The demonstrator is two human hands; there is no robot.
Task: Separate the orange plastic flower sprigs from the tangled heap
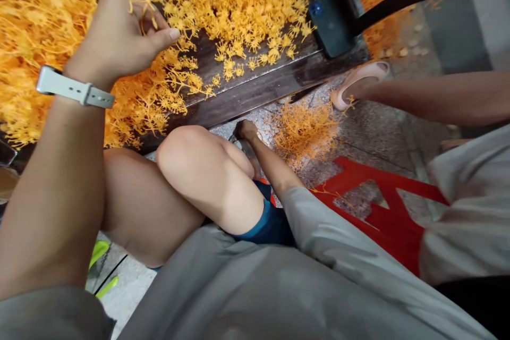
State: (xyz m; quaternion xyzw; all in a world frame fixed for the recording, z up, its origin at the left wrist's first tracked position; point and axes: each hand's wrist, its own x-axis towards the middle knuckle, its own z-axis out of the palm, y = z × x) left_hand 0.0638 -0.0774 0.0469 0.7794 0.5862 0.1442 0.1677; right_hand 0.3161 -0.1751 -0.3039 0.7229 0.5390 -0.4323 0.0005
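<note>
My left hand (127,40), with a pale watch strap on the wrist, is raised over a big heap of orange-yellow plastic pieces (51,42). Its fingers are curled round a thin branching orange plastic stem (149,5), which sticks up above them. Low beside my knee, my right hand (247,130) reaches down near the floor with its fingers bent. A greyish, partly see-through thing (247,153) shows just under that hand; its kind is unclear. What the right fingers hold is hidden.
More yellow pieces (239,0) cover the dark wooden surface (239,101). A dark phone (332,26) lies near its right end. Orange stems (305,130) are piled on the floor by a red frame (392,207). Another person's leg (430,95) and pink shoe (358,82) are at right.
</note>
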